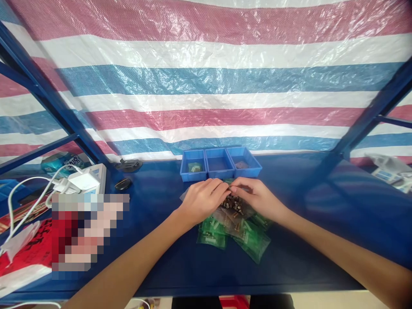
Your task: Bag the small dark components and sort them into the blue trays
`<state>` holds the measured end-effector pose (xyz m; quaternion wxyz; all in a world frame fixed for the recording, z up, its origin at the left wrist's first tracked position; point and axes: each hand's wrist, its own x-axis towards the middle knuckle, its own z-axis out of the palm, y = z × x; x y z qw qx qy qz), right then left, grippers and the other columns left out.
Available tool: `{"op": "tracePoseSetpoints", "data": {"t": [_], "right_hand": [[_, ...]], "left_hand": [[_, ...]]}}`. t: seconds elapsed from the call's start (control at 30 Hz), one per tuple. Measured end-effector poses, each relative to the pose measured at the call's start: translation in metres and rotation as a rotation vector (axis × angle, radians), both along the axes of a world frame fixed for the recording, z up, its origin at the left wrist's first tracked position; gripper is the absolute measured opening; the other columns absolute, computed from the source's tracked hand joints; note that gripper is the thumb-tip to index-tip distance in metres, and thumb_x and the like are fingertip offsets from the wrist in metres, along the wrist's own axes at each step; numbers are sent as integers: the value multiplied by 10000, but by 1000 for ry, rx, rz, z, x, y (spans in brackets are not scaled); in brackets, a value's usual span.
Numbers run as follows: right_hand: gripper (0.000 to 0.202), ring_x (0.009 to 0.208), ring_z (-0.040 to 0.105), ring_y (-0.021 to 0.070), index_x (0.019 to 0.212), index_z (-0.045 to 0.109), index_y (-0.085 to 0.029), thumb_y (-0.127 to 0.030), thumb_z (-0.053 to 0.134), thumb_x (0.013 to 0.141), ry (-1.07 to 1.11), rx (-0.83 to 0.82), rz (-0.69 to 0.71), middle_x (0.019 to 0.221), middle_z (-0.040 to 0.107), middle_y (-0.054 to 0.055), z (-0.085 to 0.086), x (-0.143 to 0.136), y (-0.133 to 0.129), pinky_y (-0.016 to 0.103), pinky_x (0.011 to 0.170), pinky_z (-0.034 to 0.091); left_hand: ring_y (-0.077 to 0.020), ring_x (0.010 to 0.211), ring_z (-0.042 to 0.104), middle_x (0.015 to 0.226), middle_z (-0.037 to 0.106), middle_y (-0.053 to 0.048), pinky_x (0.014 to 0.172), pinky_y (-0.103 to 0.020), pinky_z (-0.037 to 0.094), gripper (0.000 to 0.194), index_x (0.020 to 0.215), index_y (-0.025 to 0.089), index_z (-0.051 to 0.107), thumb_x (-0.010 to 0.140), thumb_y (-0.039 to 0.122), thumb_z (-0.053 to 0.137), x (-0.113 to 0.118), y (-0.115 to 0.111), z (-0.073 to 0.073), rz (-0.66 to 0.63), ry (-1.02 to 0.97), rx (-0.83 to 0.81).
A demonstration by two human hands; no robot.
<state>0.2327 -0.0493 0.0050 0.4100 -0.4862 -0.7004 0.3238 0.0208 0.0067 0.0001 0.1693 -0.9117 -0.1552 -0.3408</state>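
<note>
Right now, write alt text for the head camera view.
Two bare hands, left and right, meet over small metal-looking parts and green bags on a blue table. Behind them stand three blue trays.

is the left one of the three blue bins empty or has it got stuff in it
Not empty: inside the left blue bin lies a small greenish packet, with bare bin floor visible around it.

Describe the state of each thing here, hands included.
Left hand: fingers curled
Right hand: fingers bent inward
Small parts: heaped
Green bags: lying, overlapping
Left bin: open, holding a packet
Middle bin: open
Right bin: open
Striped sheet: hanging, wrinkled
</note>
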Motion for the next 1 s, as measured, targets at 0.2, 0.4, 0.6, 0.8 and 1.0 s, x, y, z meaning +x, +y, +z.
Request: {"op": "tracePoseSetpoints", "data": {"t": [0.2,0.4,0.6,0.8,1.0], "right_hand": [[199,758,636,182,923,687,-217,-369,577,987,-146,115,-62,881,722,23,-3,-3,-2,288,638,475],[191,668,602,164,891,660,-215,-297,532,1007,-314,317,-78,816,685,28,0,-7,-8,285,598,450],[186,639,588,163,880,621,-222,-285,512,1018,-360,396,-91,783,653,21,-2,-7,-11,289,617,461],[122,747,616,194,927,608,-233,-289,545,1014,-374,473,-110,847,670,42,-1,-8,-14,316,684,499],[135,835,652,209,1075,607,-236,-233,477,1041,-387,559,-134,938,692,66,-1,-7,-15,335,722,537]], "left_hand": [[-194,892,719,1004,726,-92,800,-306,592,183,1133,154,603,1052,230,457,1,-1,-4,-3,-10,-27],[-206,948,726,1051,723,-107,807,-313,614,246,1204,157,583,1045,163,396,-1,1,-7,0,-6,-39],[-200,957,713,1090,707,-112,742,-290,601,272,1268,154,524,1051,145,360,-2,2,-5,-25,41,-68],[-183,861,704,984,702,-89,690,-270,570,219,1144,157,572,1057,189,373,0,2,-6,-8,34,-64],[-169,740,649,830,652,-49,617,-260,516,242,961,154,601,1059,298,434,3,-3,-4,-22,46,-88]]}}
